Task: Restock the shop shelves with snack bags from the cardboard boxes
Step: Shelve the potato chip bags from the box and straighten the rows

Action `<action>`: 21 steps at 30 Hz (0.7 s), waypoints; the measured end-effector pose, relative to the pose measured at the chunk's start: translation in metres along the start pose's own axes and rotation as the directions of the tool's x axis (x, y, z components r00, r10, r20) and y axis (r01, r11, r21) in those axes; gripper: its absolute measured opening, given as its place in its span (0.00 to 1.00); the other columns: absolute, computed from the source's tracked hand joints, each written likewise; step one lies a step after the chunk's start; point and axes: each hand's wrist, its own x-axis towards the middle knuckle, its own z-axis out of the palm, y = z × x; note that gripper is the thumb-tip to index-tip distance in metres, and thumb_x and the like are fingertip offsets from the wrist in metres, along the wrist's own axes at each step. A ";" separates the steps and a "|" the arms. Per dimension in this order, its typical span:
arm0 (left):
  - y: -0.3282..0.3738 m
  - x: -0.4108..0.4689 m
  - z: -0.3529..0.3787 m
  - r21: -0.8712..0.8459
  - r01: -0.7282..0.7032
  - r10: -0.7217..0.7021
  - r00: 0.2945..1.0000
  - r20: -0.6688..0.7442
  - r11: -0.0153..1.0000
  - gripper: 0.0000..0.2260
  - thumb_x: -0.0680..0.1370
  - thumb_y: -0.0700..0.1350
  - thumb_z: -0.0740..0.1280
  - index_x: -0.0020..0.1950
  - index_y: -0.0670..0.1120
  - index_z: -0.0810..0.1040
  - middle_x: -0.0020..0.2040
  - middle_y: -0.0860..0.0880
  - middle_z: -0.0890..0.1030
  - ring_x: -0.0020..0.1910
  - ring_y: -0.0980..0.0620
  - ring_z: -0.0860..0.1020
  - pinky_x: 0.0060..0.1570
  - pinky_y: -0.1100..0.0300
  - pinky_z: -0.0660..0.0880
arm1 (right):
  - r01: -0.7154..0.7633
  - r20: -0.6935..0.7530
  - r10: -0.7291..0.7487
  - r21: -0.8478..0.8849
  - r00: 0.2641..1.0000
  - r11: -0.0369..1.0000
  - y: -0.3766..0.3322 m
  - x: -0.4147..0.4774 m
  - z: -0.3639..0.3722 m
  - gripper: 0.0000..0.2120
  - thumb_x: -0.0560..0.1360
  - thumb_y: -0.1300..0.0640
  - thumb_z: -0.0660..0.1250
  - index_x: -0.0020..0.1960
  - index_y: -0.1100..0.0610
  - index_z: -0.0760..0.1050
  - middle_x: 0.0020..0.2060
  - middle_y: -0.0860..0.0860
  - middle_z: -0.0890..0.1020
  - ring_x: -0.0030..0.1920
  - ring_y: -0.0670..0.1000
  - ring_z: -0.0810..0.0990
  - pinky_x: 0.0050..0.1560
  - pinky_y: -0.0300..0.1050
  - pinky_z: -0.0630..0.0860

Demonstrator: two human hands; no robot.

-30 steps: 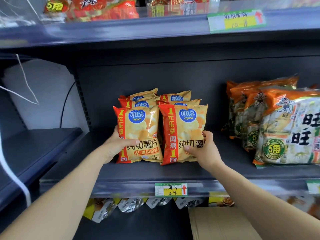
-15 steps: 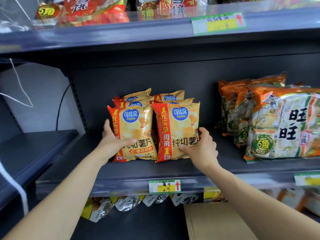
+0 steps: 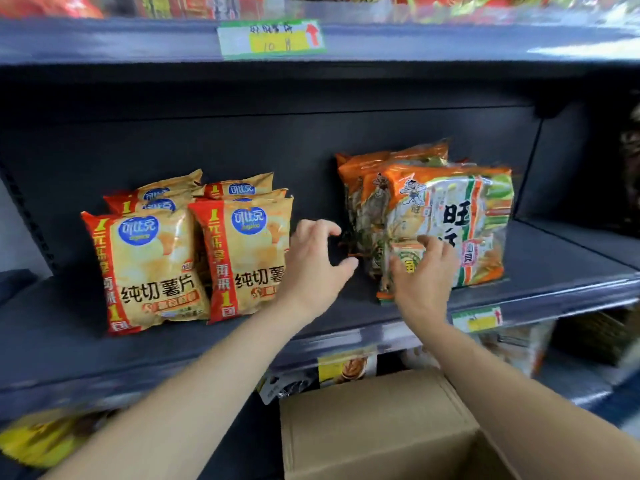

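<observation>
Several yellow-and-red chip bags [image 3: 156, 265] stand in two rows on the left of the dark middle shelf [image 3: 86, 341]. To their right stand several orange-and-green rice cracker bags [image 3: 467, 220]. My left hand [image 3: 313, 265] hovers in the gap between the two groups, fingers spread and curled, holding nothing. My right hand [image 3: 424, 271] rests flat against the lower front of the nearest cracker bag, fingers apart. A cardboard box [image 3: 374, 427] stands open below the shelf.
An upper shelf [image 3: 138, 39] carries red snack bags and a price label [image 3: 272, 38]. More price labels hang on the middle shelf's front edge [image 3: 478, 318]. Packets lie on the lower shelf [image 3: 41, 438] behind the box. The shelf's right end is bare.
Both hands have let go of the front chip bags and moved right. The view has swung right too, bringing the cracker bags toward the centre.
</observation>
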 end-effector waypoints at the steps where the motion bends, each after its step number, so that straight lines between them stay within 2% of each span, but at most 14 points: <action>1: 0.007 0.003 0.018 0.004 -0.002 0.002 0.995 0.099 1.000 0.21 0.75 0.46 0.70 0.66 0.46 0.69 0.63 0.49 0.66 0.65 0.49 0.68 0.65 0.55 0.67 | -0.052 -0.008 0.052 -0.032 0.999 0.998 0.010 0.008 -0.006 0.25 0.74 0.53 0.70 0.66 0.60 0.67 0.63 0.58 0.69 0.64 0.60 0.67 0.63 0.54 0.66; 3: 0.017 0.011 0.049 0.023 0.021 -0.025 0.970 0.241 1.000 0.28 0.75 0.48 0.70 0.71 0.46 0.63 0.66 0.47 0.63 0.67 0.48 0.66 0.65 0.57 0.65 | -0.188 0.060 0.189 -0.029 0.980 0.982 0.028 0.026 -0.018 0.33 0.73 0.52 0.71 0.72 0.59 0.61 0.69 0.60 0.64 0.68 0.62 0.63 0.65 0.55 0.64; 6: 0.023 0.027 0.080 0.001 0.133 -0.127 0.941 0.312 0.991 0.38 0.74 0.48 0.72 0.75 0.47 0.52 0.70 0.45 0.60 0.68 0.45 0.67 0.65 0.53 0.68 | -0.342 0.232 0.326 0.030 0.916 0.939 0.050 0.050 -0.029 0.45 0.71 0.49 0.73 0.77 0.54 0.49 0.75 0.59 0.51 0.72 0.62 0.59 0.68 0.55 0.64; 8: 0.023 0.039 0.094 -0.012 0.191 -0.177 0.930 0.323 0.981 0.42 0.73 0.46 0.72 0.77 0.49 0.46 0.73 0.44 0.59 0.69 0.45 0.67 0.65 0.52 0.70 | -0.395 0.325 0.363 0.036 0.873 0.918 0.061 0.062 -0.031 0.49 0.71 0.48 0.73 0.78 0.51 0.42 0.76 0.58 0.48 0.73 0.62 0.59 0.69 0.55 0.64; 10: 0.019 0.049 0.104 -0.009 0.220 -0.205 0.923 0.325 0.975 0.45 0.73 0.45 0.72 0.77 0.51 0.42 0.75 0.44 0.58 0.70 0.45 0.67 0.64 0.51 0.70 | -0.398 0.378 0.384 -0.043 0.843 0.916 0.066 0.070 -0.027 0.51 0.71 0.46 0.73 0.78 0.49 0.39 0.75 0.58 0.50 0.72 0.63 0.61 0.68 0.57 0.64; 14: 0.003 0.063 0.111 -0.043 0.241 -0.223 0.942 0.252 0.969 0.40 0.75 0.40 0.70 0.76 0.55 0.47 0.72 0.45 0.66 0.66 0.45 0.72 0.61 0.48 0.74 | -0.381 0.352 0.415 -0.166 0.839 0.910 0.062 0.077 -0.011 0.50 0.71 0.43 0.71 0.77 0.47 0.38 0.74 0.59 0.52 0.70 0.67 0.60 0.66 0.59 0.67; 18: -0.015 0.073 0.106 -0.023 0.307 -0.301 0.944 0.138 0.952 0.32 0.77 0.38 0.65 0.75 0.53 0.53 0.68 0.45 0.72 0.61 0.44 0.75 0.54 0.53 0.72 | -0.353 0.327 0.403 -0.203 0.855 0.913 0.054 0.069 0.003 0.48 0.73 0.43 0.68 0.77 0.48 0.36 0.75 0.60 0.46 0.71 0.69 0.56 0.63 0.59 0.68; 21: -0.016 0.074 0.109 -0.048 0.319 -0.309 0.940 0.143 0.947 0.30 0.78 0.37 0.64 0.75 0.53 0.55 0.65 0.46 0.74 0.59 0.46 0.75 0.51 0.55 0.72 | -0.347 0.314 0.399 -0.211 0.861 0.914 0.052 0.070 0.007 0.48 0.73 0.44 0.69 0.77 0.48 0.37 0.76 0.59 0.44 0.70 0.70 0.58 0.59 0.60 0.71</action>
